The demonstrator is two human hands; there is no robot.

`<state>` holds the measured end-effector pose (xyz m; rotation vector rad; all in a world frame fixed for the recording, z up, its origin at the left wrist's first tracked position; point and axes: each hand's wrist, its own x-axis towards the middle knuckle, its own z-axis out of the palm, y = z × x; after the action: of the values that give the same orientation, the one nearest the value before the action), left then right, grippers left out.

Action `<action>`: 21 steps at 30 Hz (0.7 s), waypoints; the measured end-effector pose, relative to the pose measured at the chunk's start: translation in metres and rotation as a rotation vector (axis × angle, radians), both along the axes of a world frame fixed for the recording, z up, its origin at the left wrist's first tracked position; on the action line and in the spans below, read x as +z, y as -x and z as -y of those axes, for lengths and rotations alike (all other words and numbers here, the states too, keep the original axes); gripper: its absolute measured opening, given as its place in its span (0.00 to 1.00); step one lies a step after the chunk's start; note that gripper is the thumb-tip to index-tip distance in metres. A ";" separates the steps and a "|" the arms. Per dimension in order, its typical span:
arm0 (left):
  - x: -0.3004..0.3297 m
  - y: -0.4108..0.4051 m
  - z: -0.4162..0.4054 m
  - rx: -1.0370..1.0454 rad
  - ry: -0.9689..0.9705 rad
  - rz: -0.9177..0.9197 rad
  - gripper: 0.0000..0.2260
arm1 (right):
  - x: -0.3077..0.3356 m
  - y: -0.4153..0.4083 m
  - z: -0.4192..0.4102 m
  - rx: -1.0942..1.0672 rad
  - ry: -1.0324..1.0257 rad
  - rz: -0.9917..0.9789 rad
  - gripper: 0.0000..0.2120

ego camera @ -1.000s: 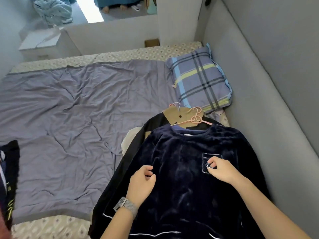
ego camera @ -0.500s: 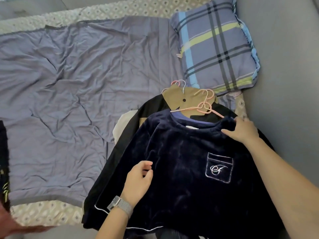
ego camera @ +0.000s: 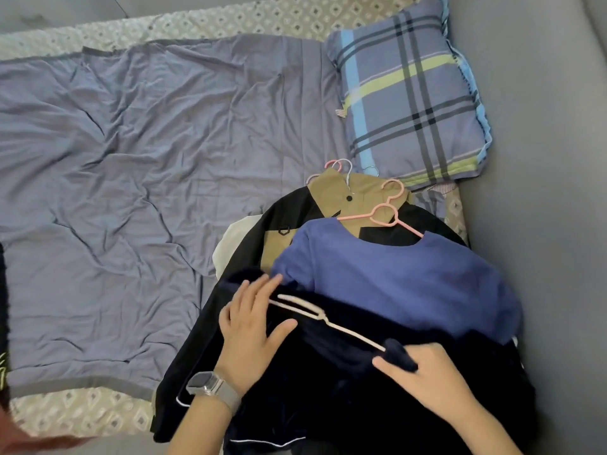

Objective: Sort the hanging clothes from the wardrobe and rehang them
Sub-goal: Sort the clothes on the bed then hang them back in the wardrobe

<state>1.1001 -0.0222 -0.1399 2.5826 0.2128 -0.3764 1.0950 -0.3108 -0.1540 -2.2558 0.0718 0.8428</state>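
1. While the left hand (ego camera: pixel 251 326) lies spread and flat on the navy velvet top (ego camera: pixel 328 382), a white hanger (ego camera: pixel 315 315) crosses it.
2. Right hand (ego camera: pixel 427 379) pinches the top's dark fabric at the hanger's end.
3. Behind lies a blue shirt (ego camera: pixel 394 277) on the bed (ego camera: pixel 115 178).

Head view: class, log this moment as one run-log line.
left hand: open, touching white hanger | right hand: gripping navy velvet top | blue shirt: uncovered, on pink hanger
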 end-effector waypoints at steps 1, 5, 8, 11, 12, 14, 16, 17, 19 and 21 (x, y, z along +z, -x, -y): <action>0.001 -0.001 -0.003 -0.065 -0.046 -0.041 0.22 | 0.002 0.004 0.005 -0.039 -0.084 -0.062 0.25; 0.001 -0.006 -0.006 -0.165 -0.148 -0.020 0.19 | 0.018 -0.010 0.020 -0.067 -0.240 -0.164 0.27; -0.001 -0.003 0.001 -0.161 -0.077 -0.018 0.17 | 0.004 -0.053 0.039 -0.246 -0.287 -0.035 0.23; -0.004 0.004 0.008 -0.117 -0.004 -0.003 0.12 | -0.036 -0.124 0.067 -0.270 0.099 0.199 0.17; -0.005 0.007 0.011 -0.109 0.000 -0.008 0.12 | -0.054 -0.147 0.076 -0.227 0.210 0.171 0.24; -0.009 0.013 0.015 -0.103 0.000 -0.033 0.13 | -0.083 -0.174 0.079 -0.193 0.299 -0.003 0.33; -0.009 0.017 0.018 -0.089 -0.003 -0.038 0.13 | -0.103 -0.181 0.067 -0.093 0.377 -0.143 0.38; -0.009 0.018 0.019 -0.078 -0.001 -0.042 0.14 | -0.108 -0.179 0.059 -0.033 0.454 -0.192 0.39; -0.008 0.022 0.019 -0.058 0.021 -0.049 0.13 | -0.103 -0.175 0.043 0.052 0.588 -0.160 0.37; -0.006 0.027 0.017 -0.048 0.062 -0.052 0.12 | -0.089 -0.168 0.030 0.165 0.598 0.051 0.27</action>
<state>1.0733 -0.0389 -0.1458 2.5228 0.1553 -0.4609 1.2632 -0.3410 -0.2433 -2.8734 0.1287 0.9399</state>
